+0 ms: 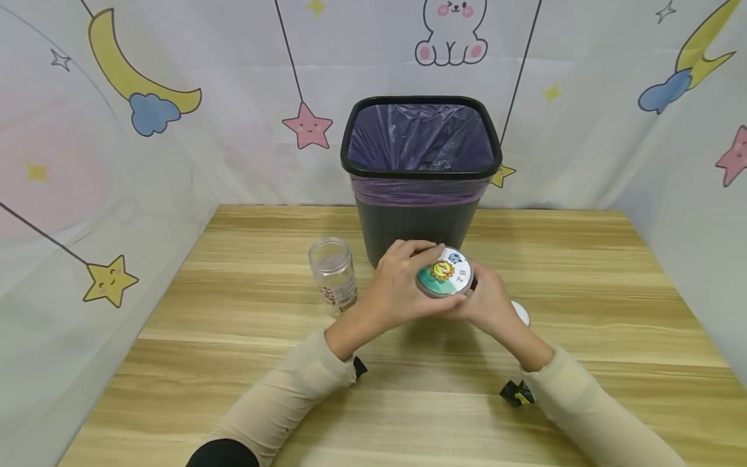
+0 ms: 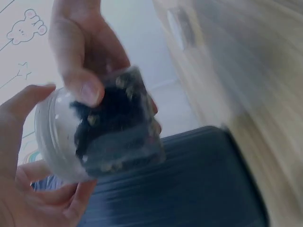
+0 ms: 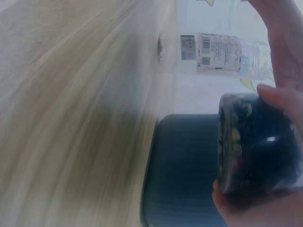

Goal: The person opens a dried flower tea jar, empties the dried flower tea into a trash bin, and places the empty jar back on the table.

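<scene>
Jar: A short, clear plastic jar (image 2: pixel 120 127) with dark stuff inside was up in the air between the two hands, apart from the wooden bench (image 1: pixel 204 311). What the dark stuff was, I could not tell.
Lid: A round, green and white lid (image 1: pixel 445 269) with a yellow flower face sat on top of the jar.
Left hand: The left hand (image 1: pixel 403 285) had its grip round the lid, with fingers on the far side and thumb on the near side.
Right hand: The right hand (image 1: pixel 493 301) had its grip round the side of the jar, lower down.
Which way up: The jar was close to upright. The line from lid to base went down between the two grips.
Nearer hand: The left was nearer the lid, and the right was nearer the base.
Bin: A big dark grey plastic bin (image 1: pixel 417 224) stood just past the hands. The jar was in front of it, not over its top.
Tall jar: A tall, clear plastic jar with a printed label (image 1: pixel 332 275) stood with no lid, left of the left hand.
White round thing: A flat white round thing (image 1: pixel 521 313) was partly hidden behind the right wrist.
</scene>
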Available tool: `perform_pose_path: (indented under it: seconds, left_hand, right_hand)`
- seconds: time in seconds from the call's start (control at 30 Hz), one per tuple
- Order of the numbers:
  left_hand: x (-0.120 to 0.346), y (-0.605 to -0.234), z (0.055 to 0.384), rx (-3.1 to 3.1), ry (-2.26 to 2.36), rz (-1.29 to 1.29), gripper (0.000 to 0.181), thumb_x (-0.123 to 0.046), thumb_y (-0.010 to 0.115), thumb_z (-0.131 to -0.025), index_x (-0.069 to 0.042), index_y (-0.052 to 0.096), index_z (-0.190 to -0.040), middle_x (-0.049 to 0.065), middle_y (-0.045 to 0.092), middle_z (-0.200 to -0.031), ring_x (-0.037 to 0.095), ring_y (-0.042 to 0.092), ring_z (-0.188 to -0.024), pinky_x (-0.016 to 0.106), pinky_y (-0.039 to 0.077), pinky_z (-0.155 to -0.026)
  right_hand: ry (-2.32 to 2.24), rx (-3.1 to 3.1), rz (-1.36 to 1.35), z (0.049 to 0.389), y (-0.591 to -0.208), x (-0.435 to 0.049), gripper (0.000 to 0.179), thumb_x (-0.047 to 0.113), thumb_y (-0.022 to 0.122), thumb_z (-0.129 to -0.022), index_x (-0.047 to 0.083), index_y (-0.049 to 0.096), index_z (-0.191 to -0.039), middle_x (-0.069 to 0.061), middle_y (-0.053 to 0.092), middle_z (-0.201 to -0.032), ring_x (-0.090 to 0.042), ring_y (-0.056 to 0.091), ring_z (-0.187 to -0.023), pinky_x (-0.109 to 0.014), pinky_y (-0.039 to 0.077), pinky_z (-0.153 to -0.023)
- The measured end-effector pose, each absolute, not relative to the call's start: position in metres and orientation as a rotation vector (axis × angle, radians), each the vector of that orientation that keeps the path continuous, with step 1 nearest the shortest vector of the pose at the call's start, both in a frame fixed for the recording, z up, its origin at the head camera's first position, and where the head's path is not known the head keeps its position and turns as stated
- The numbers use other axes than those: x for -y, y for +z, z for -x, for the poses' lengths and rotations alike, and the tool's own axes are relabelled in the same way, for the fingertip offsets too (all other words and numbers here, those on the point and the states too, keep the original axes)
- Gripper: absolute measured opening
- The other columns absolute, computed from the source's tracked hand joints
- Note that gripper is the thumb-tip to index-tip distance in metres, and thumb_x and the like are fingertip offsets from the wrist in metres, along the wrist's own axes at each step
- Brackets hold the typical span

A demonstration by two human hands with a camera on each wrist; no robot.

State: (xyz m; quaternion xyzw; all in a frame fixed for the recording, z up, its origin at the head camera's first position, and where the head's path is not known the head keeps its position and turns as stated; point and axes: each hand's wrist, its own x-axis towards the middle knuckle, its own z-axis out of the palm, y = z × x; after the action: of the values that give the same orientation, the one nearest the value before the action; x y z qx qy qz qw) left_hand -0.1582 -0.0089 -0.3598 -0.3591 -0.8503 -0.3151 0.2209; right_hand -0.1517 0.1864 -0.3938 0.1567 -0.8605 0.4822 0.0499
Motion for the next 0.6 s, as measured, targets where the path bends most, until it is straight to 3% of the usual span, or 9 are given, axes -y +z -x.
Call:
perform_pose_path:
  seconds: [0.2,0.6]
  left_hand:
    - [0.015,-0.350,0.161,2.436,-0.867,1.232,0.085,-0.048,0.087,-0.071,-0.003,0.059,-0.138,0.008,0.060,-0.133,0.019,0.049,-0.114,0.032,0.044,-0.093]
    - [0.024,-0.339,0.163,2.463,-0.831,1.422,0.080,-0.046,0.088,-0.072,-0.005,0.062,-0.135,0.006,0.061,-0.132,0.018,0.050,-0.115,0.028,0.041,-0.098]
  right_hand:
    - [1.533,2.662,-0.690,0.153,-0.390,-0.199,0.082,0.009,0.094,-0.062,-0.004,0.054,-0.133,-0.014,0.065,-0.120,-0.025,0.060,-0.108,-0.035,0.049,-0.092]
    - [1.827,2.667,-0.874,0.154,-0.386,-0.209,0.091,0.010,0.096,-0.061,0.007,0.050,-0.139,-0.005,0.062,-0.126,-0.023,0.059,-0.113,-0.030,0.049,-0.094]
